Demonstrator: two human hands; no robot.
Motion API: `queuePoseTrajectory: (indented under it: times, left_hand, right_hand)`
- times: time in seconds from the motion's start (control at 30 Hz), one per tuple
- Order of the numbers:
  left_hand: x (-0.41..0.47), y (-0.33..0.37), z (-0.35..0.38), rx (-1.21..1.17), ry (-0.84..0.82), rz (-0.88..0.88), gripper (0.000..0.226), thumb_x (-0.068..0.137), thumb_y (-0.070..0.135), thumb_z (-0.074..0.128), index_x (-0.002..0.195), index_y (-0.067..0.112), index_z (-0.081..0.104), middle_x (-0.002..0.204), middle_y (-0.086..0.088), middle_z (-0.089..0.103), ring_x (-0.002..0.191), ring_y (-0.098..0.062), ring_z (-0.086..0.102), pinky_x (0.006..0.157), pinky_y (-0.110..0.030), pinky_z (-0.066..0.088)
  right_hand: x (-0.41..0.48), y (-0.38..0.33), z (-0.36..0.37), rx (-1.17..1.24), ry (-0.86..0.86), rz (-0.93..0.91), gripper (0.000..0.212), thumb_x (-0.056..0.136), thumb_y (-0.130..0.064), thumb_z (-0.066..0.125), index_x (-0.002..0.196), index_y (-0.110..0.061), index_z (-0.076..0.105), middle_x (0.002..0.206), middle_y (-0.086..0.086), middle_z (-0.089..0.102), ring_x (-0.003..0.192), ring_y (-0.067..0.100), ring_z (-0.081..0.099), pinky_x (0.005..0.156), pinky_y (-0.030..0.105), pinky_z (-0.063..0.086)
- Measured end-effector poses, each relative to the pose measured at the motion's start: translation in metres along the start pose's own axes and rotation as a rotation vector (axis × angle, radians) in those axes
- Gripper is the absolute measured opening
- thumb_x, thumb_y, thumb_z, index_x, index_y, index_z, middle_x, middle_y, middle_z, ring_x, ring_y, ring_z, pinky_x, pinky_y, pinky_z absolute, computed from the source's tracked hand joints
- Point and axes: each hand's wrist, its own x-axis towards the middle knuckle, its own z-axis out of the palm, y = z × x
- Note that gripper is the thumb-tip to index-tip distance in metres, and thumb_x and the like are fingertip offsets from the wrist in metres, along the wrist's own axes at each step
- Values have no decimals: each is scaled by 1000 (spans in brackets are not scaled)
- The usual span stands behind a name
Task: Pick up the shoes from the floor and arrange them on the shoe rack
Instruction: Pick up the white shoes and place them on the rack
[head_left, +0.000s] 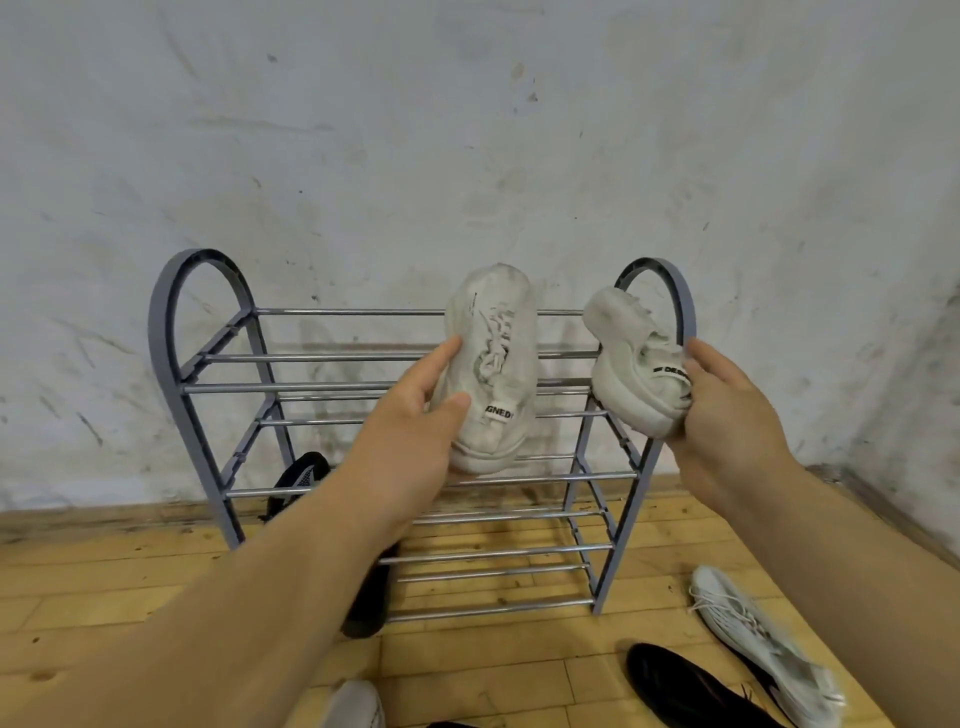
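A grey shoe rack (165, 332) with chrome rails stands against the wall. My left hand (415, 415) grips one off-white sneaker (498, 358) by its heel, toe pointing toward the wall, above the rack's top rails. My right hand (727, 415) holds the matching off-white sneaker (623, 364) by its heel, over the rack's right end. A black shoe (298, 480) lies low in the rack at the left, partly hidden by my left arm. On the floor at the right lie a white sneaker (763, 644) and a black shoe (685, 686).
A scuffed white wall (467, 130) rises directly behind the rack. The floor (104, 571) is yellow wood planks. Another pale shoe toe (356, 706) shows at the bottom edge, under my left arm.
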Motion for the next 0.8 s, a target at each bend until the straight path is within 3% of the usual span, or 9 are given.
queuePoseTrajectory:
  times: [0.07, 0.23, 0.33, 0.43, 0.57, 0.7, 0.8]
  left_hand:
    - [-14, 7, -23, 45, -97, -2, 48, 109, 13, 49, 142, 47, 56, 131, 15, 71, 118, -16, 70, 104, -50, 54]
    - [-48, 11, -60, 211, -352, -132, 42, 110, 18, 45, 140, 45, 57, 128, 12, 73, 113, -20, 72, 91, -47, 61]
    - [-57, -1, -64, 380, -401, -244, 39, 110, 22, 47, 139, 48, 56, 124, 16, 74, 107, -20, 74, 83, -42, 63]
    - [-61, -16, -65, 535, -448, -380, 41, 110, 24, 48, 146, 44, 53, 129, 6, 69, 104, -28, 74, 78, -44, 64]
    - [-62, -34, -62, 805, -539, -496, 40, 110, 28, 46, 148, 41, 49, 128, 4, 60, 66, -9, 66, 55, -28, 58]
    - [-58, -69, -53, 874, -545, -601, 47, 109, 21, 45, 153, 36, 44, 143, -6, 55, 86, -22, 65, 58, -28, 59]
    - [-59, -107, -43, 764, -541, -702, 59, 107, 4, 44, 157, 34, 37, 145, 4, 43, 114, -29, 60, 77, -42, 62]
  right_hand:
    - [-5, -7, -10, 62, -45, 26, 41, 109, -11, 48, 147, -24, 52, 115, -6, 71, 99, 13, 75, 81, 33, 62]
    - [-22, -15, -27, 91, -143, 72, 37, 107, -11, 51, 143, -20, 57, 121, 2, 76, 107, 19, 75, 89, 37, 58]
    - [-35, -20, -33, -1, -218, 94, 33, 106, -12, 52, 135, -22, 65, 120, 2, 77, 109, 20, 74, 95, 39, 55]
    - [-46, -24, -40, -170, -306, 109, 32, 107, -13, 49, 129, -22, 70, 118, 1, 77, 106, 20, 75, 89, 38, 58]
    - [-51, -22, -57, -403, -424, 158, 30, 106, -11, 49, 121, -19, 73, 114, 1, 78, 97, 18, 76, 70, 28, 62]
    - [-42, -14, -77, -642, -520, 304, 30, 106, -10, 50, 121, -17, 75, 119, 3, 77, 102, 23, 75, 69, 28, 62]
    - [-37, 11, -86, -817, -558, 444, 25, 105, -9, 55, 120, -15, 75, 125, -1, 73, 104, 19, 75, 75, 29, 61]
